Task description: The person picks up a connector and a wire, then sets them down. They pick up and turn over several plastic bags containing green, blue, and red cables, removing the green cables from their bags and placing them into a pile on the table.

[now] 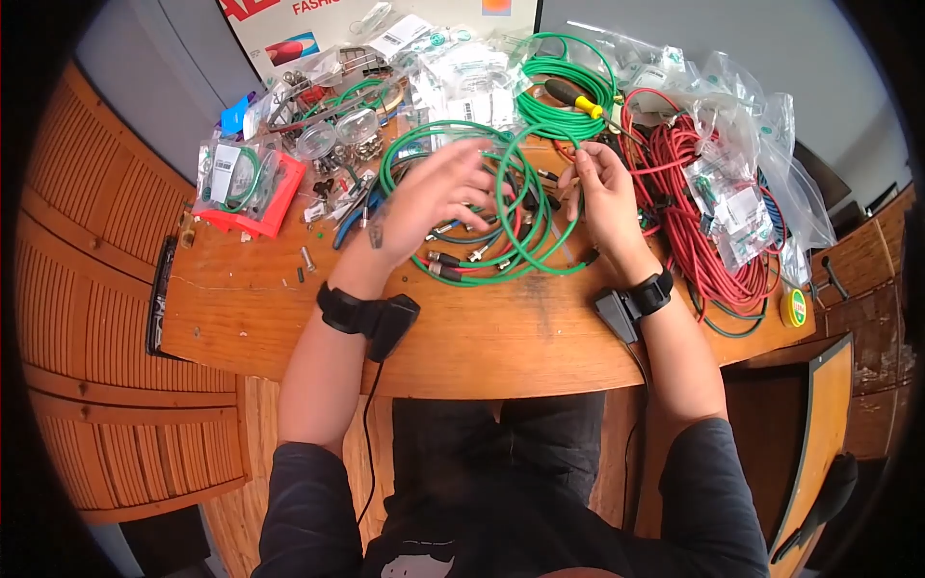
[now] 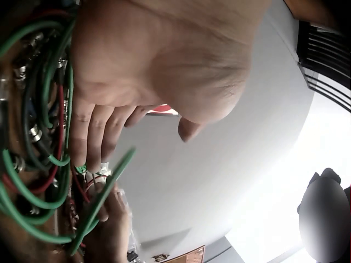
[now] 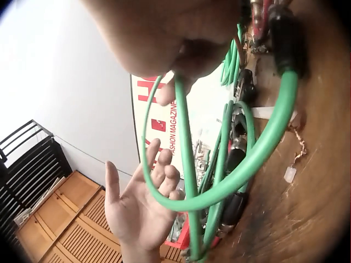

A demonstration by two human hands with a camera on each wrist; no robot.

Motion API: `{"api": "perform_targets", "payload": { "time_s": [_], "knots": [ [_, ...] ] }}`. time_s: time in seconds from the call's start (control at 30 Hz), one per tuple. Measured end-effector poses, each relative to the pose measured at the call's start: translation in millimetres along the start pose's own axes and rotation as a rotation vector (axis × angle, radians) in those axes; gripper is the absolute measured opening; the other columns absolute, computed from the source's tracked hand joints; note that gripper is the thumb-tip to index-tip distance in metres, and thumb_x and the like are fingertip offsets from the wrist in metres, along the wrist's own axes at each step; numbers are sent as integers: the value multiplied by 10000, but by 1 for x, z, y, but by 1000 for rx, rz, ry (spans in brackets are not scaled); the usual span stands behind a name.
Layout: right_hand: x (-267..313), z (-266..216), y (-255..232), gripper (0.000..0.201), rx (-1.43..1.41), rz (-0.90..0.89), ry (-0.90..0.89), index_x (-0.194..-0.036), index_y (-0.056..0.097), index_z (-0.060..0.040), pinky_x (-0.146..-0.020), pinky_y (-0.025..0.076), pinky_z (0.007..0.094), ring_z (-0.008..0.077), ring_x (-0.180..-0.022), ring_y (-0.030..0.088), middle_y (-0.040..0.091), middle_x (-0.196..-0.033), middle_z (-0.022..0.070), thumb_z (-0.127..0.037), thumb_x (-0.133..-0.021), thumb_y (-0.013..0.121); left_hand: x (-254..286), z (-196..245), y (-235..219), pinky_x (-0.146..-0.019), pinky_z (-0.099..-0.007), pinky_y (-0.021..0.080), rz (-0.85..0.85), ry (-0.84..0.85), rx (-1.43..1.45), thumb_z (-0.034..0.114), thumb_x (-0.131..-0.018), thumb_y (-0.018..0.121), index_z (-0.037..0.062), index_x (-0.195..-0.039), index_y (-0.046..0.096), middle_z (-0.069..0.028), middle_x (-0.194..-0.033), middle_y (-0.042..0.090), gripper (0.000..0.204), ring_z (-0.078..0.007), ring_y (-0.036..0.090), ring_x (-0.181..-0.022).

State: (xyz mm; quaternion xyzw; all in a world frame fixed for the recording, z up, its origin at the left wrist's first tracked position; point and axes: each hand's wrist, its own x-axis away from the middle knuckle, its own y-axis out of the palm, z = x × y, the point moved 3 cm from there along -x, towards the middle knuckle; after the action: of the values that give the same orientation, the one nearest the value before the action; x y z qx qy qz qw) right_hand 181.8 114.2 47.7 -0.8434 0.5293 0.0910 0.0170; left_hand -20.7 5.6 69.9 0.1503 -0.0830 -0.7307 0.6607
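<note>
My right hand [image 1: 607, 197] pinches a green cable [image 3: 236, 186] between thumb and fingers, above the right side of the table. From that grip the cable hangs in a wide loop, its black connector end [image 3: 287, 44] down by the tabletop. Across from it my left hand [image 1: 429, 197] is raised with fingers spread and nothing in its grasp; its palm [image 3: 143, 211] faces the loop in the right wrist view. Below both hands lies a pile of coiled green, red and dark cables with metal connectors [image 1: 445, 265].
A coil of green cable [image 1: 540, 125] with a yellow-and-black screwdriver [image 1: 575, 99] lies behind. Bundled red cable [image 1: 689, 231] and clear plastic bags [image 1: 747, 217] fill the right. At left stands a red bin [image 1: 275, 207] near small loose hardware. A round yellow-green tin [image 1: 793, 308] sits by the right edge.
</note>
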Motion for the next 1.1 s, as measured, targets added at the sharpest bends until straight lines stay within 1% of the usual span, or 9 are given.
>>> {"api": "perform_targets", "payload": {
  "time_s": [0.1, 0.23, 0.43, 0.57, 0.77, 0.83, 0.9, 1.07, 1.1],
  "knots": [
    [0, 1, 3, 201, -75, -31, 33, -1097, 525, -4, -391, 343, 212, 82, -434, 482, 588, -743, 54, -182, -1014, 482, 4, 9, 11, -666, -272, 527, -26, -61, -412, 202, -975, 545, -41, -1281, 481, -138, -942, 678, 396, -165, 636, -759],
    [-4, 3, -4, 243, -337, -79, 162, -1173, 549, -37, -410, 284, 176, 48, -463, 402, 526, -718, 9, -190, -984, 550, 3, 9, -12, -561, -225, 454, 217, 148, -159, 143, -945, 584, -22, -1270, 506, -51, -765, 638, 373, -95, 559, -629],
    [-4, -1, -8, 398, -1009, -319, 304, -1317, 437, -36, -597, 421, 183, 66, -702, 523, 550, -1091, 88, -23, -931, 532, 7, 31, -68, -611, -241, 452, 329, 158, 484, 20, -941, 513, -10, -1295, 446, -178, -1180, 564, 361, -111, 533, -779],
    [-10, 2, -13, 393, -793, -210, 231, -1301, 463, -23, -737, 500, 187, 135, -918, 615, 515, -1335, 175, 34, -918, 525, 13, 32, -93, -631, -267, 481, 530, 262, 83, -22, -889, 535, -41, -1246, 465, -224, -1145, 614, 364, -165, 597, -770],
    [-14, 12, -25, 257, -440, -123, 265, -1182, 565, 12, -550, 431, 170, 104, -897, 636, 662, -1115, 140, -1, -925, 569, 24, 44, -89, -578, -223, 522, 623, 138, -452, 9, -879, 535, -72, -1147, 545, -216, -1067, 645, 280, -181, 665, -767],
    [-14, 16, -22, 221, -264, -40, 156, -1126, 622, 10, -651, 486, 200, 134, -932, 655, 681, -1077, 139, -36, -910, 611, 25, 44, -95, -614, -278, 534, 670, 102, -528, 52, -871, 563, -32, -1110, 594, -198, -1035, 658, 256, -211, 675, -781],
    [-15, 15, -21, 207, 421, 27, -292, -1084, 670, -8, -798, 509, 263, 173, -1001, 649, 684, -1090, 124, -69, -888, 652, 33, 54, -110, -648, -360, 530, 927, 319, -1409, 91, -831, 606, 25, -1065, 645, -165, -964, 666, 247, -267, 672, -766],
    [-5, 8, -8, 199, 460, -41, -280, -1063, 692, -27, -910, 470, 288, 169, -1019, 636, 690, -1088, 106, -65, -871, 653, 67, 85, -114, -883, -468, 454, 1409, 351, -2006, 170, -781, 653, 63, -1040, 665, -168, -1079, 626, 281, -361, 596, -1005],
    [-5, 8, -8, 199, 457, -43, -280, -1063, 692, -27, -910, 470, 288, 169, -1019, 636, 690, -1088, 106, -65, -871, 653, 73, 84, -127, -875, -468, 447, 1470, 102, -1973, 160, -771, 649, 73, -1022, 662, -176, -1049, 626, 266, -369, 593, -1004]
  ]
}}
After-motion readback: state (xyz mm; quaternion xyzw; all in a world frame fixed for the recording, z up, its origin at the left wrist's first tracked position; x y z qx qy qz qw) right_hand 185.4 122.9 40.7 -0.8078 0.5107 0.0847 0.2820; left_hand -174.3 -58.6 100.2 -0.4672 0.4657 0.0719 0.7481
